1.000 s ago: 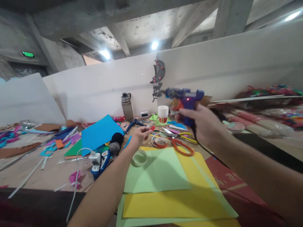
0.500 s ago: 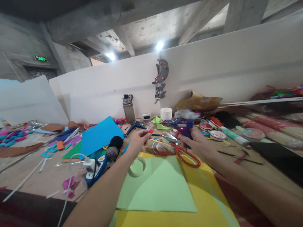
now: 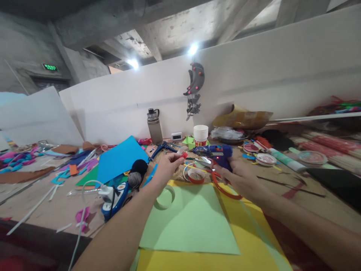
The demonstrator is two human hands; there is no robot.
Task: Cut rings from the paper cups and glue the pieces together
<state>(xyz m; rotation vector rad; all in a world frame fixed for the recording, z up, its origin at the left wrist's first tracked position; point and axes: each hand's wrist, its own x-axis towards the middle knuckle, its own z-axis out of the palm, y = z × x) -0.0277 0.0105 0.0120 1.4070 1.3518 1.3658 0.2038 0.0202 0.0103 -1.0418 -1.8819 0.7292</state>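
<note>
My left hand (image 3: 167,167) pinches a small red piece (image 3: 184,155) with something whitish beside it, between thumb and fingertips. A blue glue gun (image 3: 217,152) is gripped in my right hand (image 3: 238,173), its nozzle pointing left towards the red piece, with a gap between them. Its small red light is lit. Orange-handled scissors (image 3: 225,190) lie just under my right hand, partly covered by it. Between the hands a roll of tape (image 3: 196,175) rests on the table. Below them a pale green paper ring (image 3: 166,198) stands on a light green sheet (image 3: 191,229).
Under the green sheet lies a yellow sheet (image 3: 251,226). On the left are a blue sheet (image 3: 118,160), a blue-and-white power strip (image 3: 115,201) and a white cable. Behind stand a grey bottle (image 3: 155,128) and stacked paper cups (image 3: 200,133). A grey moon ornament (image 3: 196,78) hangs at the wall.
The glue gun now sits slightly more level, and more of my right hand shows behind it. The red piece stays in my left hand near the nozzle. The view has shifted slightly.
</note>
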